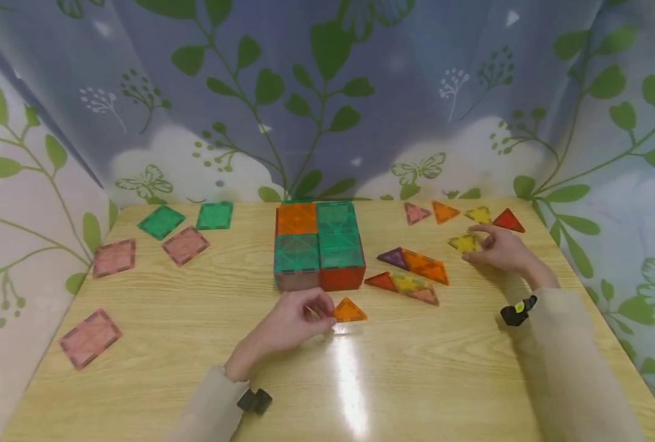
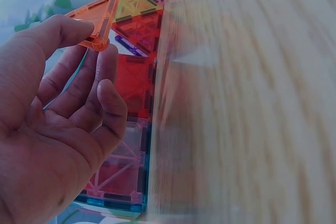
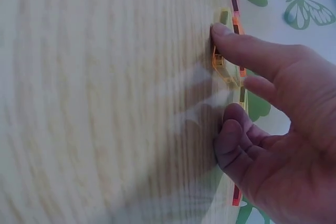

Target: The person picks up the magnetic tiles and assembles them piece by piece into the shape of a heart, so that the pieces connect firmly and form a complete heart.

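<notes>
The translucent orange plastic triangle juts rightward from the left hand pinching it, while the right hand, well apart, grips a translucent yellow plastic triangle.

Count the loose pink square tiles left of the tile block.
3: the near pink tile, front left; the middle pink tile, beyond it; the far pink tile, closest to the tile block. None appears hidden.

No lettering or number is showing readably from where I'm standing, a yellow patch on the black right-wrist device looking too small to read.
</notes>
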Available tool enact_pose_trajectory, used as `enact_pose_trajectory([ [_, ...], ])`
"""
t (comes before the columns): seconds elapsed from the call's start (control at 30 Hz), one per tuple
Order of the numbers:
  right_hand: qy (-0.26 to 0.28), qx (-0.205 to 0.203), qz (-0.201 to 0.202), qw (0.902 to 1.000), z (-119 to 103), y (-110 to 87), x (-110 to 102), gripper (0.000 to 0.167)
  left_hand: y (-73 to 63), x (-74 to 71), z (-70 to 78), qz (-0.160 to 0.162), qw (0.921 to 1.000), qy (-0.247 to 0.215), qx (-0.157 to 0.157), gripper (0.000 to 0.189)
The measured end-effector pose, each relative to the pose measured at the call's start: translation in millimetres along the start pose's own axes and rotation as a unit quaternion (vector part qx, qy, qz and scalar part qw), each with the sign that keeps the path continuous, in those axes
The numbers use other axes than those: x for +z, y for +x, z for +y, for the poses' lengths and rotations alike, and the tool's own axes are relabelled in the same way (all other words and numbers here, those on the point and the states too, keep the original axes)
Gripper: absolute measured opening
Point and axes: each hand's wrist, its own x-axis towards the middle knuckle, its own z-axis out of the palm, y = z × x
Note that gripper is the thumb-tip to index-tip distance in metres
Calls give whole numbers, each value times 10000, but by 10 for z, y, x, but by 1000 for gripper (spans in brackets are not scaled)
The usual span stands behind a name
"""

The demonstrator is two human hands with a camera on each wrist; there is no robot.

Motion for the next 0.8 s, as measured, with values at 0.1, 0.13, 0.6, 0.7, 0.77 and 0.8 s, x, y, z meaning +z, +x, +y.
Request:
enact_pose_trajectory([
  [0.1,64,109,-70,9999,3,2,-7,73,-8,-3,-5,29,10000,27,-17,11],
  [0.13,132,150,-72,9998,0,-5,-6,71,-8,-4,-8,39,10000,41,-16,11],
  [0.6,3264,-578,799,9401,-107,-590,69,31,-17,-23,-1,85,9999,27,-59,11],
  [0.7,3800,-1012,704,9167,-298,-761,79,26,-17,-26,11,71,9999,-34,-95,11],
  [0.77,3693,-1252,666,9184,-459,-856,117,24,-15,-25,14,50,9999,-58,-81,11],
  [0.8,3534,-1353,650,9234,-540,-895,146,23,-13,-23,14,36,9999,-67,-68,11],
])
